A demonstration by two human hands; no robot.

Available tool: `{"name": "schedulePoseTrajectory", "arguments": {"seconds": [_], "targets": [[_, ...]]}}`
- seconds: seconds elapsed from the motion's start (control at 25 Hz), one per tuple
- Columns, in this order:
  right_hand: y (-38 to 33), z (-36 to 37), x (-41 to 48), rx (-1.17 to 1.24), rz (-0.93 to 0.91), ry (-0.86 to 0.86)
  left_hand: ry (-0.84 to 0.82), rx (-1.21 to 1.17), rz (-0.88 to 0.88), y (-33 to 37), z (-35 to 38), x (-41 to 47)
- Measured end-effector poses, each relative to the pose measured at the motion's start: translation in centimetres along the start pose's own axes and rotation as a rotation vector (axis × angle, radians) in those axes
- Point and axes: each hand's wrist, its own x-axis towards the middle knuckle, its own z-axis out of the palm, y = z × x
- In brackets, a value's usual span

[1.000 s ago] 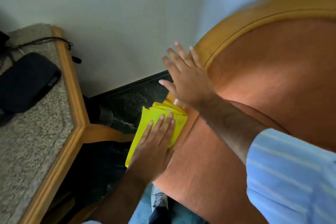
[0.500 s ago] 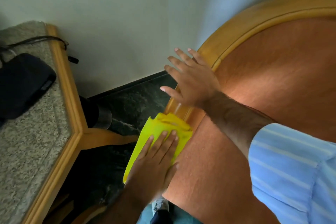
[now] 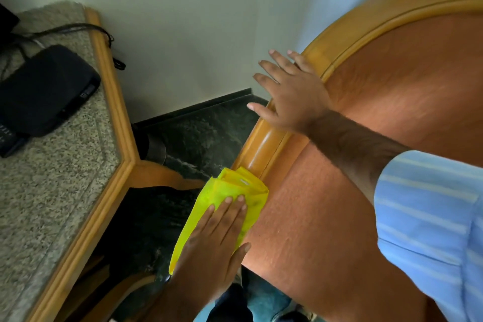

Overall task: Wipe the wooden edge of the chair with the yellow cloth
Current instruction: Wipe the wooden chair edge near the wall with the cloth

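Left hand (image 3: 214,240): flat, fingers together, pressing folded yellow cloth (image 3: 230,198) onto chair's wooden edge (image 3: 261,149). Right hand (image 3: 290,94): fingers spread, resting on the edge farther up, holding nothing.

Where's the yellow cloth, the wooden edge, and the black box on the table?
yellow cloth (image 3: 230,188): head view, folded top part above the fingers.
wooden edge (image 3: 261,149): head view, shiny rounded rail above the cloth.
black box (image 3: 47,89): head view, middle of its top.
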Motion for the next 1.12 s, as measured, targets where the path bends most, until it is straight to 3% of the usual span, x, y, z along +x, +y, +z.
{"name": "schedulePoseTrajectory", "arguments": {"seconds": [0.24, 0.44, 0.6, 0.92, 1.12], "targets": [[-0.3, 0.8, 0.1, 0.001, -0.007, 0.061, 0.081, -0.083, -0.083, 1.2, -2.3, 9.9], [0.1, 0.2, 0.2, -0.027, -0.041, 0.012, -0.054, -0.011, -0.006, 0.0, -1.6, 2.9], [0.2, -0.3, 0.0, -0.024, -0.017, -0.038, -0.057, 0.017, -0.005, -0.4, -0.9, -4.2], [-0.2, 0.1, -0.2, -0.005, -0.009, 0.028, 0.005, -0.038, -0.058, 0.7, -2.9, 8.6], [0.1, -0.2, 0.2, -0.012, -0.042, 0.014, -0.08, -0.036, 0.011, -1.0, -2.4, -0.6]]}}
